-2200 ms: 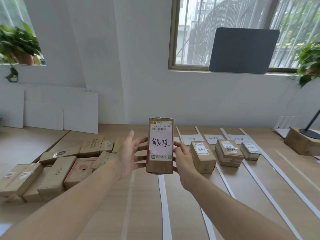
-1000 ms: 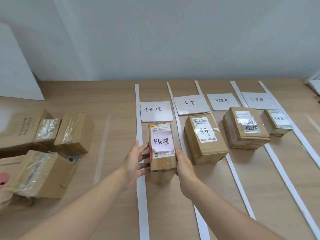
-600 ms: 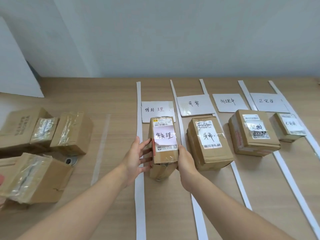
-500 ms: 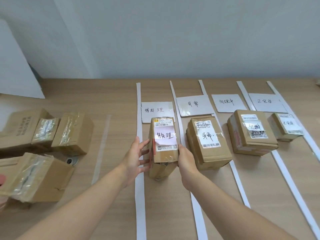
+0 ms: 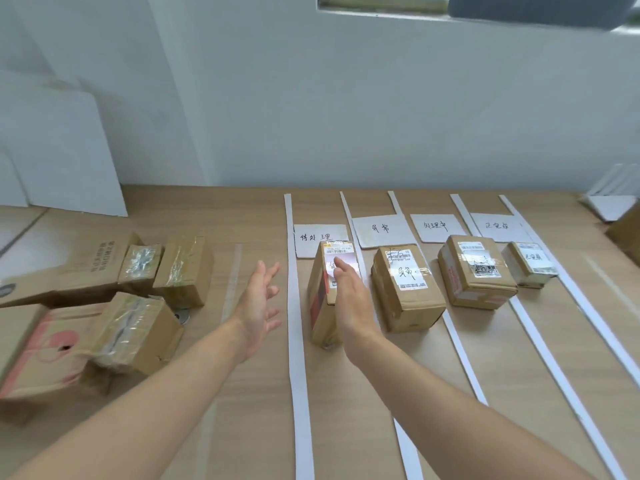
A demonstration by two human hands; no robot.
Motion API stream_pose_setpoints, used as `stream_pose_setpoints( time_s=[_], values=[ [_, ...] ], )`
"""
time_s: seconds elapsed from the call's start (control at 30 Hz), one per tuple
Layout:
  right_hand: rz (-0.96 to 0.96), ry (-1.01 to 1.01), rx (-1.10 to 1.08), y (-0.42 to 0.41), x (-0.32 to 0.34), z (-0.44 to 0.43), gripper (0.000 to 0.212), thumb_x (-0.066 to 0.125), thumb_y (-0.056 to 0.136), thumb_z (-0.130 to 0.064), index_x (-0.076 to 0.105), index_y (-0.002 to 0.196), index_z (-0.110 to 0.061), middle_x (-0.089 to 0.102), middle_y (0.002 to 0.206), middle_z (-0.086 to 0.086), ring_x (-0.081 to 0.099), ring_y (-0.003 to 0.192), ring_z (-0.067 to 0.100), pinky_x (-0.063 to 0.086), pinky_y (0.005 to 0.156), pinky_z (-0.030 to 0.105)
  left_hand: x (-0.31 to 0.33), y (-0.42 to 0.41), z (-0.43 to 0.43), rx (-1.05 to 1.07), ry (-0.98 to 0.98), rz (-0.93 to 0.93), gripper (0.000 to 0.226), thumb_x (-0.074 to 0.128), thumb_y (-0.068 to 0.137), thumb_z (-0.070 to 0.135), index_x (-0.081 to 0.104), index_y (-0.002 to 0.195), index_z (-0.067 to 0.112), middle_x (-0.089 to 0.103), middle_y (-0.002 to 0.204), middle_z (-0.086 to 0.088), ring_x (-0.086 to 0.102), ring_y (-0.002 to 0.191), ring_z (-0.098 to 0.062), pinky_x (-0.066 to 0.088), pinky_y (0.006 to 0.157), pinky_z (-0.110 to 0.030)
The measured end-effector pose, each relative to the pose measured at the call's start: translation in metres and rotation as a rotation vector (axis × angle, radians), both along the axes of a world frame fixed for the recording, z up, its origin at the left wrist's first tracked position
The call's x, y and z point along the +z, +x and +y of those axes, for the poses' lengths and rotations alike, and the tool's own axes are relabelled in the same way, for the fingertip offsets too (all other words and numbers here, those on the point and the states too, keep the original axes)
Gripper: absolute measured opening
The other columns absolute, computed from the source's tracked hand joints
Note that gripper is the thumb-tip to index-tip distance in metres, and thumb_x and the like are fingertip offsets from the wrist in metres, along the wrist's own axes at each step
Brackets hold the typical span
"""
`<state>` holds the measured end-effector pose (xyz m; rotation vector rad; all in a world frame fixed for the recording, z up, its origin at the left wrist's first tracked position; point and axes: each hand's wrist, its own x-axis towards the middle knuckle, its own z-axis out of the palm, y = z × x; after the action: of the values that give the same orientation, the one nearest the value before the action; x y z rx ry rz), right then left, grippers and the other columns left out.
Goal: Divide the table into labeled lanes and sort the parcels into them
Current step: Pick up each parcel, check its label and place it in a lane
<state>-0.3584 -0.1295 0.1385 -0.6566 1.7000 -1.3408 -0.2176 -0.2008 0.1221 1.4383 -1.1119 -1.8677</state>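
**Clerk:** Entry one, surface: wooden table (image 5: 249, 216) against a white wall (image 5: 311, 116), crossed by paper strips (image 5: 298, 358) running from far edge to near edge. Purpose?

**Checker:** Lane borders, I judge. Each lane has a label card (image 5: 313, 237) near the far edge, so a parcel's note can be matched to it.

**Clerk:** Entry two, the parcel (image 5: 320, 299)?

**Checker:** It rests in the leftmost lane between two strips, just in front of that card (label face up, probably for reading).

**Clerk:** Entry three, hands?

**Checker:** The left hand (image 5: 258, 306) has its fingers spread and holds nothing. It hovers left of the first strip, apart from the parcel. The right hand (image 5: 351, 303) is flat with straight fingers along the parcel's right side and clasps nothing. I cannot tell whether it touches.

**Clerk:** Remaining stock?

**Checker:** Three other parcels (image 5: 405, 292), one per lane toward the right edge. An unsorted pile (image 5: 135, 327) sits by the left edge, likely the next source.
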Motion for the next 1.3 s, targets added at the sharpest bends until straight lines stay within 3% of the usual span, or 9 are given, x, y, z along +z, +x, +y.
stream_pose_setpoints(
  time_s=[0.23,0.3,0.63,0.97,1.13,1.3],
  values=[
    [0.022,-0.071,0.132,0.076,0.028,0.034,0.042,0.039,0.113,-0.029,0.054,0.152,-0.029,0.049,0.148,-0.019,0.038,0.139,-0.002,0.025,0.11,0.021,0.033,0.086,0.046,0.09,-0.09,-0.009,0.066,0.015,0.097,0.076,0.035,0.154,0.049,0.027,0.166,-0.008,0.027,0.149,-0.045,0.029,0.12,-0.055],
    [-0.013,-0.097,0.164,0.099,0.027,0.041,0.039,0.04,0.113,-0.03,0.057,0.148,-0.029,0.052,0.152,-0.014,0.042,0.142,0.004,0.027,0.109,0.023,0.041,0.117,0.063,0.14,-0.113,-0.012,0.066,0.015,0.098,0.075,0.037,0.154,0.048,0.028,0.166,-0.008,0.026,0.149,-0.046,0.03,0.118,-0.054],
    [-0.151,0.009,0.322,0.232,0.013,0.066,0.036,0.039,0.11,-0.032,0.06,0.14,-0.034,0.053,0.142,-0.012,0.045,0.131,0.007,0.028,0.103,0.03,0.044,0.284,0.121,0.35,-0.1,-0.077,0.068,0.015,0.099,0.075,0.041,0.153,0.044,0.029,0.166,-0.01,0.025,0.15,-0.045,0.025,0.121,-0.056],
    [-0.081,0.092,0.206,0.304,0.002,-0.002,0.045,0.039,0.11,-0.026,0.051,0.153,-0.026,0.052,0.15,-0.007,0.045,0.128,0.007,0.031,0.103,0.028,0.014,0.352,0.023,0.193,-0.085,-0.051,0.068,0.017,0.099,0.073,0.041,0.153,0.04,0.028,0.166,-0.009,0.025,0.152,-0.037,0.023,0.123,-0.055],
    [-0.118,0.201,0.159,0.325,-0.028,-0.025,0.049,0.041,0.112,-0.03,0.039,0.161,-0.029,0.041,0.162,-0.008,0.037,0.147,0.013,0.028,0.108,0.028,-0.016,0.36,-0.018,0.115,-0.059,-0.098,0.063,0.018,0.102,0.069,0.044,0.152,0.04,0.031,0.165,-0.003,0.027,0.152,-0.029,0.02,0.124,-0.052],
    [-0.162,0.292,0.163,0.328,-0.062,-0.056,0.057,0.044,0.111,-0.032,0.03,0.166,-0.03,0.036,0.167,-0.009,0.032,0.153,0.015,0.027,0.113,0.03,-0.04,0.351,-0.055,0.054,-0.087,-0.202,0.057,0.013,0.105,0.064,0.042,0.151,0.046,0.027,0.167,0.006,0.018,0.155,-0.019,0.009,0.126,-0.053]
  ],
)
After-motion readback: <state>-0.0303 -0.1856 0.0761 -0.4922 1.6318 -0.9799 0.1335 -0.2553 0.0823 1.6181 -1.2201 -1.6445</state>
